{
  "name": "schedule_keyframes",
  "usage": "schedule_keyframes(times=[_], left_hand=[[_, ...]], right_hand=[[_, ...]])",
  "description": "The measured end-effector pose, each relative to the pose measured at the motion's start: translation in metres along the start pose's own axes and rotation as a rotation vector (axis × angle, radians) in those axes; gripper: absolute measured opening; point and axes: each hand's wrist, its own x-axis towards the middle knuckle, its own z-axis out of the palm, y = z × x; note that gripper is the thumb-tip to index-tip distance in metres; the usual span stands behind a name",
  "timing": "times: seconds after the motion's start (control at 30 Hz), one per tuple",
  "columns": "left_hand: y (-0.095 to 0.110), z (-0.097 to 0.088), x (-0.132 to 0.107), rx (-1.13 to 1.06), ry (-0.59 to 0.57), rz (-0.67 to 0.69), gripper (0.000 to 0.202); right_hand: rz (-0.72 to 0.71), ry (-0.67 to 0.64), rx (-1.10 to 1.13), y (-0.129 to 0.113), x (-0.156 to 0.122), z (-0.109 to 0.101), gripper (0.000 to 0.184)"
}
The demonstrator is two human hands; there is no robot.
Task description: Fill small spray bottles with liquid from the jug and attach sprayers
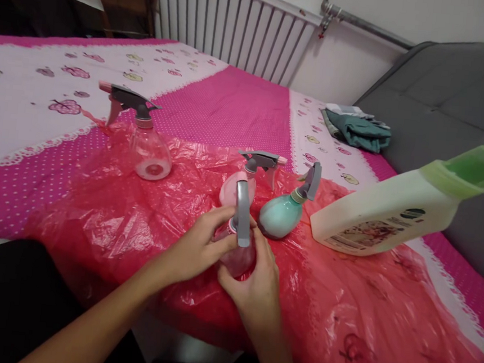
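Both my hands are on a small clear spray bottle [239, 255] with pink liquid and a grey trigger head [242, 212]. My left hand [196, 248] grips the bottle's neck just under the trigger head. My right hand [256, 287] cups the round body from below and the right. The bottle sits over a crinkled red plastic sheet [128, 222] spread on the bed. Just behind it stand a pink spray bottle [235, 187] and a teal spray bottle [280, 214].
An empty clear spray bottle [149, 148] stands at the left on the sheet. A large white detergent bottle with a green cap [396, 209] lies tilted at the right. Folded teal clothing [359, 129] lies farther back. The pink bedspread [232, 101], a radiator [238, 28] and a grey headboard [448, 98] surround this.
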Motion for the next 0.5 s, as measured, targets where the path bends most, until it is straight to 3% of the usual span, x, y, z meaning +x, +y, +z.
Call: schedule_keyframes(times=[0.17, 0.3, 0.4, 0.47, 0.5], left_hand=[[-0.008, -0.008, 0.000, -0.010, -0.180, -0.008, 0.028], [-0.011, -0.006, 0.001, -0.086, -0.210, -0.024, 0.035], [-0.009, 0.000, 0.002, -0.160, -0.218, -0.002, 0.036], [-0.007, 0.002, 0.002, -0.158, -0.232, 0.032, 0.035], [-0.006, 0.003, 0.002, -0.137, -0.234, 0.045, 0.033]], right_hand=[[0.017, -0.035, -0.025, 0.005, 0.000, -0.006, 0.064], [0.083, -0.118, 0.022, 0.006, 0.000, -0.022, 0.068], [0.187, -0.027, 0.162, -0.002, 0.004, -0.045, 0.060], [0.158, 0.063, 0.189, -0.009, 0.011, -0.057, 0.052], [0.114, 0.049, 0.198, -0.013, 0.015, -0.061, 0.050]])
